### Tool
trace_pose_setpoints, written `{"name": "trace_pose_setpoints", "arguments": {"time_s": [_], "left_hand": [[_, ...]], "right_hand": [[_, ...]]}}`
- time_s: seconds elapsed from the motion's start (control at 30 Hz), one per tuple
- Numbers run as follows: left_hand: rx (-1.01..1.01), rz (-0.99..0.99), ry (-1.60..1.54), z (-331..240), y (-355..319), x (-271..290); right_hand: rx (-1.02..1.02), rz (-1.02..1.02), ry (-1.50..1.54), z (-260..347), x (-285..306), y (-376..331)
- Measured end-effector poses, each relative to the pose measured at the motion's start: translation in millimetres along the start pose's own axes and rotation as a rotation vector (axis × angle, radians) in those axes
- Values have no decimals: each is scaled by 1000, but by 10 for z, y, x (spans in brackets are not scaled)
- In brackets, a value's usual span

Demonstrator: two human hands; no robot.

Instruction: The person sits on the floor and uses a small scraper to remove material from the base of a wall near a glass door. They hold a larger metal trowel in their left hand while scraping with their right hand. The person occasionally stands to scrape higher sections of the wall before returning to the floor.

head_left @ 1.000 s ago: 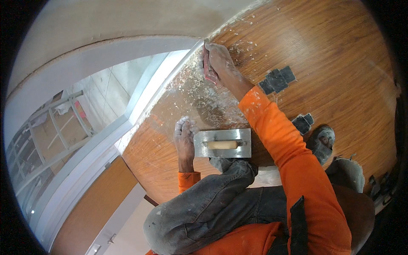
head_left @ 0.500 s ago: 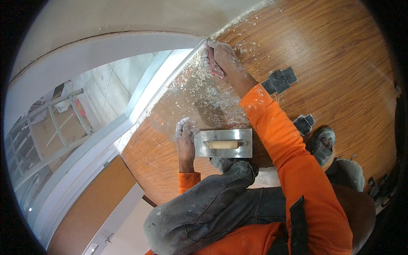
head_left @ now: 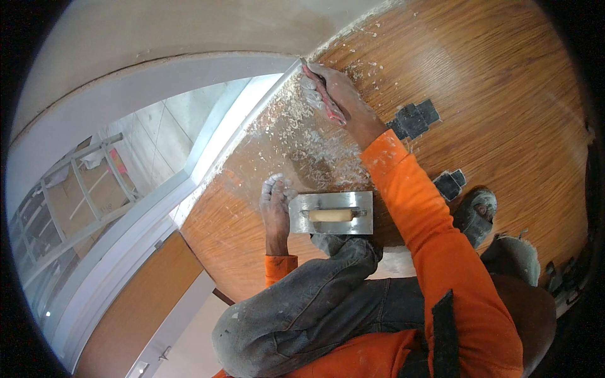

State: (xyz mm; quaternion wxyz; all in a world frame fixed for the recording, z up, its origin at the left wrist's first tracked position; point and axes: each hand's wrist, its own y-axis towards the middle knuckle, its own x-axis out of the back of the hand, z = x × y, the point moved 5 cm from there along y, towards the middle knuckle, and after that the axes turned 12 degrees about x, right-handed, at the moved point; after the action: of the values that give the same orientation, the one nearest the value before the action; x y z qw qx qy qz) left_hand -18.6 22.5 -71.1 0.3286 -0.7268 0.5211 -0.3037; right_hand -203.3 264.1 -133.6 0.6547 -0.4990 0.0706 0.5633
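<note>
My right hand (head_left: 337, 94), white with dust, grips a slim red-handled tool (head_left: 328, 104) whose working end reaches into the corner where the white door frame (head_left: 301, 63) meets the floor. The exact kind of tool is unclear. My left hand (head_left: 275, 200), also coated in white, is low over the floor with its fingers loosely bent and apart, holding nothing I can see. Right beside it is a rectangular steel plastering trowel (head_left: 301, 220) with a pale wooden handle, in front of my bent knee. Pale shavings (head_left: 296, 120) litter the floor below the right hand.
Wood-look flooring (head_left: 491, 94) spreads to the right, with dark patches (head_left: 413, 120) on it. A wall (head_left: 189, 25) runs along the top. Through the glazed opening on the left, a metal ladder-like frame (head_left: 88, 183) is visible. My shoe (head_left: 476, 214) rests on the right.
My right hand has shifted slightly, and more of the red tool shows, angled toward the corner. The left hand and trowel have hardly moved.
</note>
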Motion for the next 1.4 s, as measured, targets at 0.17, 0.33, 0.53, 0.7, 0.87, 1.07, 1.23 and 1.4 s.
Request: {"name": "trace_pose_setpoints", "arguments": {"time_s": [0.17,0.33,0.53,0.7,0.87,1.07,1.23,1.4], "left_hand": [[5,-7,-6,-75,46,-16],[3,-7,-23,-68,18,1],[-13,-2,-17,-64,1,1],[27,1,-6,-13,-14,21],[30,-10,-7,23,-33,33],[40,-32,-2,39,-30,22],[37,-12,-20,51,-22,30],[5,-46,-39,-46,4,24]], "right_hand": [[27,-77,115,96,-46,-99],[48,-13,147,-112,-65,104],[155,8,81,-235,50,368],[20,-24,88,-268,84,325],[4,6,119,-196,44,224],[19,-3,199,-201,33,214],[63,205,336,-30,-103,13],[3,42,-13,148,-94,-170]]}}
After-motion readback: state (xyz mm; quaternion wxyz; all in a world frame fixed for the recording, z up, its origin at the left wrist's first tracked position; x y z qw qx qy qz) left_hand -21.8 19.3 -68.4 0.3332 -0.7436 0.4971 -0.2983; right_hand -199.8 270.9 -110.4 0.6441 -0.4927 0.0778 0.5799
